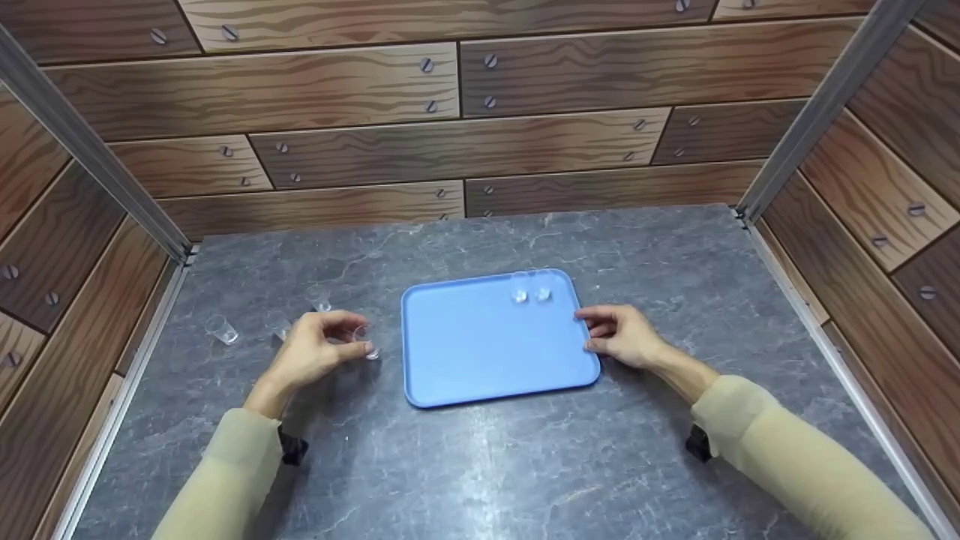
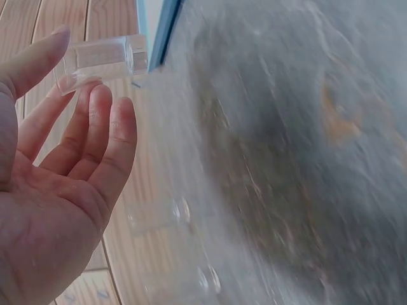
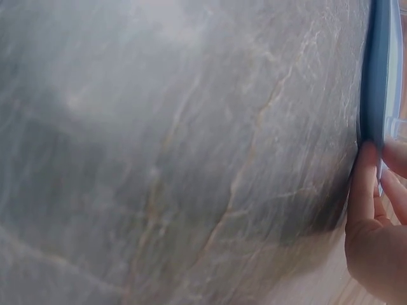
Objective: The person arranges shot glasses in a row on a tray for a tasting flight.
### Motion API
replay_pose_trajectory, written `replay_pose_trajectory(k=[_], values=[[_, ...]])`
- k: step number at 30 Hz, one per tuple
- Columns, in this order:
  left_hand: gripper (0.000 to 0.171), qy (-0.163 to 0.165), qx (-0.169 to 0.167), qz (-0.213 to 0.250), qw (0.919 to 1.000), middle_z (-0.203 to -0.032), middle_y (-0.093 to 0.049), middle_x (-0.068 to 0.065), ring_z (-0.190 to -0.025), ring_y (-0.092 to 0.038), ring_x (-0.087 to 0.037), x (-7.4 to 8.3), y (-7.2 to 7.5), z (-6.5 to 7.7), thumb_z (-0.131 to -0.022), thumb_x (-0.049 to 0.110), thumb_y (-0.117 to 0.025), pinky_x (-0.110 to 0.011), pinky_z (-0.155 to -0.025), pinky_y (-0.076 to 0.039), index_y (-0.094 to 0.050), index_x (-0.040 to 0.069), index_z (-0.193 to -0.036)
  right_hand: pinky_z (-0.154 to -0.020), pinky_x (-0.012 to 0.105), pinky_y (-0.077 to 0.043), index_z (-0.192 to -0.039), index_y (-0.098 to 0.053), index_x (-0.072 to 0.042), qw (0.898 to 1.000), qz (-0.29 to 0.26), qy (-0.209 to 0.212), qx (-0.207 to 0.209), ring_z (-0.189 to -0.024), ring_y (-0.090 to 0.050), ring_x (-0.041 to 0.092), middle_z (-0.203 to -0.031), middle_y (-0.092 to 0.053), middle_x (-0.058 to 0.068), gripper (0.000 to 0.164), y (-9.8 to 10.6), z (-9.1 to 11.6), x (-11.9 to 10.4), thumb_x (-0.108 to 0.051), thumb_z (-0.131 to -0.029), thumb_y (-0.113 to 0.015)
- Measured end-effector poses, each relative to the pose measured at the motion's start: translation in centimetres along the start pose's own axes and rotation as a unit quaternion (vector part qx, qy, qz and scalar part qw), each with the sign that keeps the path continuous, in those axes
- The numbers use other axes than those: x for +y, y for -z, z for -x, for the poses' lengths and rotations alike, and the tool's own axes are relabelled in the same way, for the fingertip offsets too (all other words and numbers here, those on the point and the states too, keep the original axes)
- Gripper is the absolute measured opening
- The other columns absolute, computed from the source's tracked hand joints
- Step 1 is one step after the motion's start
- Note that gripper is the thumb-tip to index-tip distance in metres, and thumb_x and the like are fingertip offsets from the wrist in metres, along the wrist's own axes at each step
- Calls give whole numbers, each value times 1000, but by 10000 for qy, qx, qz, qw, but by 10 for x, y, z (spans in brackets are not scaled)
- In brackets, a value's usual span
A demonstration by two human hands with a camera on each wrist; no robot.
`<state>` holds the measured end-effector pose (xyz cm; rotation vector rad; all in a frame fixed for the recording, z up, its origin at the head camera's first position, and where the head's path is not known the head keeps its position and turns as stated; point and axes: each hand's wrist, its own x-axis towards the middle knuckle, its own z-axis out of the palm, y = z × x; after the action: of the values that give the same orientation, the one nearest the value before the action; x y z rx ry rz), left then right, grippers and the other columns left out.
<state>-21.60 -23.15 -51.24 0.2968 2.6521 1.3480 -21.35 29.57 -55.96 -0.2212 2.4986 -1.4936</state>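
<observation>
At nine o'clock from the tray, I'm watching the left hand pinching a cup; at three, the right hand is gripping its edge. Two cups are standing toward its one o'clock; more cups are standing on the desk at nine.

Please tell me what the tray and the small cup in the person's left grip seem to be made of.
The tray: probably moulded plastic, smooth and fairly matte, judging by its even, opaque blue and rounded corners.
The small cup: glass or hard clear plastic, smooth and glossy; it is see-through with bright glints, which leaves either possible.
</observation>
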Motion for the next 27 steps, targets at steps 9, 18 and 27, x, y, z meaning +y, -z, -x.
replay_pose_trajectory(k=[9,18,27], values=[[44,-223,-77,205,9995,-120,-83,-18,-98,-72,-15,19,-17,-19,-89,19,-94,-22,-88,-59,-82,2,-128,-73,15,-58,-143,-69,10,9997,237,-5,110,-96,-69,13,-118,-75,28,54,-2,0,-4,7,-91,-83],[44,-296,-86,194,9993,-114,-83,-12,-97,-74,-17,40,-33,-40,-87,20,-94,-26,-84,-59,-83,6,-127,-75,13,-56,-138,-75,6,9952,915,-130,314,-101,-78,26,-119,-79,27,50,-4,-3,-15,2,-89,-85],[40,-489,-210,61,9986,-117,-84,-11,-102,-78,-24,60,-55,-67,-89,20,-94,-30,-86,-62,-84,8,-127,-79,13,-54,-140,-74,4,9920,1232,-84,253,-109,-81,36,-129,-81,26,53,-4,-7,-18,3,-88,-85]])
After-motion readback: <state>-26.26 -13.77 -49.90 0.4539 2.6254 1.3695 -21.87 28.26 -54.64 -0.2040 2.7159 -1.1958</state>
